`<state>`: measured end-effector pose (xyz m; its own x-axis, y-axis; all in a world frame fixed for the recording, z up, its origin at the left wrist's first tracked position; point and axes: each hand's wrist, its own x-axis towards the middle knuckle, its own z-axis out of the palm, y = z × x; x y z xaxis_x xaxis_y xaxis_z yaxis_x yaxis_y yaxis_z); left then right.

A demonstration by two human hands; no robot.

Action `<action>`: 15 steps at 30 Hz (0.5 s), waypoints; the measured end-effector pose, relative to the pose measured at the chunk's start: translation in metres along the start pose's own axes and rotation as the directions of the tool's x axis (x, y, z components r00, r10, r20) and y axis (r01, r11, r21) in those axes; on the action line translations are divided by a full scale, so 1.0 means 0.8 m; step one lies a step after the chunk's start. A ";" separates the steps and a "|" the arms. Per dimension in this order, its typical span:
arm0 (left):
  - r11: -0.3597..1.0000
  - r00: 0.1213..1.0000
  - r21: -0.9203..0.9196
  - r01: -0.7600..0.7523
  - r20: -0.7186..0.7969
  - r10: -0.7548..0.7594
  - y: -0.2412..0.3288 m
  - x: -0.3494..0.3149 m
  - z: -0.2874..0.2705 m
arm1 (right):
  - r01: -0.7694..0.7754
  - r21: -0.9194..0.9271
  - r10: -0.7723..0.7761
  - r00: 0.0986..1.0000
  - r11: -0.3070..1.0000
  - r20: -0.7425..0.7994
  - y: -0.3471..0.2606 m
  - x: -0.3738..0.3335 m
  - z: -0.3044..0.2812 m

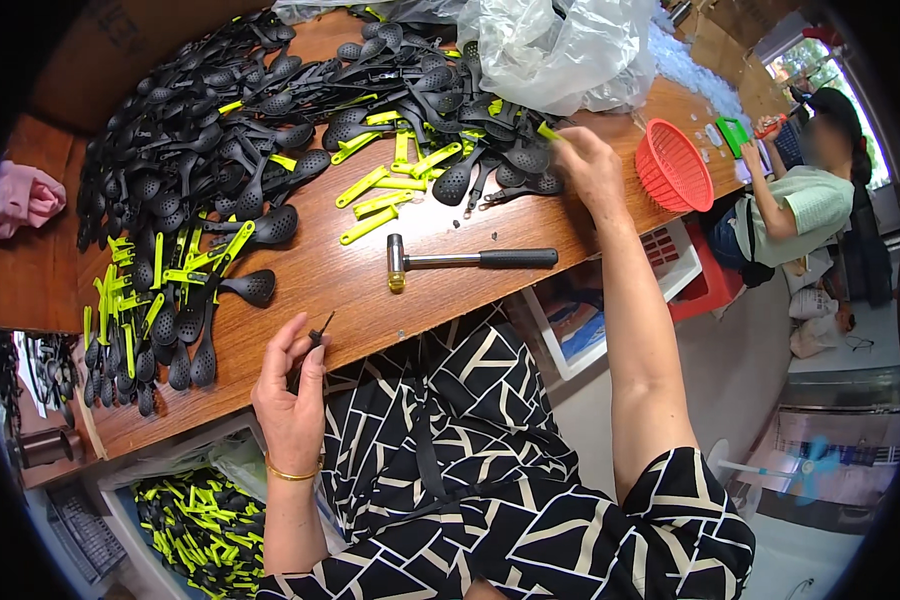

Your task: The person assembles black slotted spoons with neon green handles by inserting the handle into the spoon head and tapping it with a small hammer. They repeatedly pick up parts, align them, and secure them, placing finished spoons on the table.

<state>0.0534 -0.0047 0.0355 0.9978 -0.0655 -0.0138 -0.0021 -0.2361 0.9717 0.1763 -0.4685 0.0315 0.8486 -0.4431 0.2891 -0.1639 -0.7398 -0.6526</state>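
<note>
The left hand (288, 385) is hovering near the table's front edge, its thumb and fingers pinching a small dark piece (317, 337) with a thin tip pointing up; it seems to be a metal-tipped part, though it is too small to tell. The right hand (592, 172) is reaching over the far right part of the table (340, 320), fingers closing narrowly around a yellow-green piece (547, 132) whose end is sticking out beyond them. Between the hands, a hammer (450, 259) with a black grip is lying crosswise, its head to the left. Behind it, loose yellow-green handles (375, 205) are lying beside a large heap of black utensils (200, 150). A clear plastic bag (560, 50) is resting beyond the right hand, and a red basket (673, 165) is standing just to its right. Farther right, a co-worker (805, 205) is sitting with both arms raised.
</note>
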 end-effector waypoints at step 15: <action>0.972 0.971 0.075 -0.221 0.106 0.213 0.024 0.003 0.013 | 0.773 0.454 -0.897 0.383 0.443 0.222 -0.222 -0.164 0.046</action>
<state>0.0552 -0.0192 0.0520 0.9617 -0.2163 0.1685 -0.2277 -0.2874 0.9304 0.1129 -0.2600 0.0837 0.5839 0.6056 0.5407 0.8118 -0.4404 -0.3834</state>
